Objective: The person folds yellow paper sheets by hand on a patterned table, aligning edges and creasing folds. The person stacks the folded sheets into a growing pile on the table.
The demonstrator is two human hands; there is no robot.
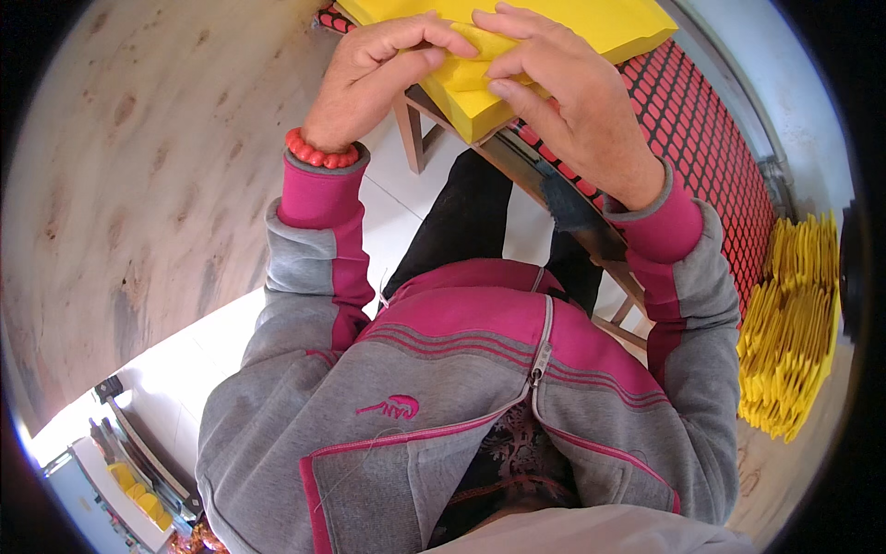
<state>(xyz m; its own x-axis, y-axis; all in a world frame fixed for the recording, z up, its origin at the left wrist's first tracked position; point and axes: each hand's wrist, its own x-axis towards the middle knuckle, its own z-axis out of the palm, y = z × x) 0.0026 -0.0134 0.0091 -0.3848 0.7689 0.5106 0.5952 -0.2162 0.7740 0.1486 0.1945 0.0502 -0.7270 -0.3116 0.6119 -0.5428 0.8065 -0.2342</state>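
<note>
At the tabletop's [688, 115] near edge, the left hand [360, 83] pinches yellow paper [491, 45], apparently steadying it for the right hand [580, 103], half-open with fingertips against it.

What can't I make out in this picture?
All in the head view:
Yellow paper: far side cut off by the top edge.
Left hand: some fingers hidden behind the hand itself.
Yellow things at lower left: too small to identify.
</note>
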